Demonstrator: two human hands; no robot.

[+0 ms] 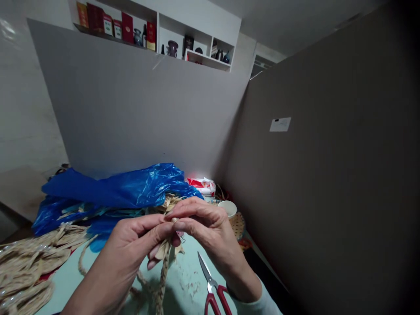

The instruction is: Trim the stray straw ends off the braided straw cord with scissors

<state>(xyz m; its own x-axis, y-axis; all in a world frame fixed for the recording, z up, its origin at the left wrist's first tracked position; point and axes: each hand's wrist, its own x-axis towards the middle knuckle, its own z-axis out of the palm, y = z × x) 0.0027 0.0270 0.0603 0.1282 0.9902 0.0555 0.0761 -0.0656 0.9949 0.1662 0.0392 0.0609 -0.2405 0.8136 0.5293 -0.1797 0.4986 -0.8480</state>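
Both hands meet at the end of a braided straw cord (pixel 164 275), which hangs down between them toward the table's near edge. My left hand (pixel 131 245) is closed, its thumb and forefinger pinching the cord's top end from the left. From the right, my right hand (pixel 206 223) pinches the same end with thumb and fingers. Pale dry husk strips (pixel 162 250) stick out beneath the fingertips. Fingers hide the exact spot where the strands meet. Red-handled scissors (pixel 211 284) lie on the table below my right hand, blades slightly apart and pointing away.
Bundles of dry husk (pixel 29 267) lie at left on the pale green table (pixel 187 297). A blue plastic bag (pixel 114 190) covers more husk behind. A white bowl (pixel 229 208), a woven tray (pixel 239 225) and a red-white packet (pixel 202 186) stand beyond my right hand. Grey panels (pixel 147 109) enclose the table.
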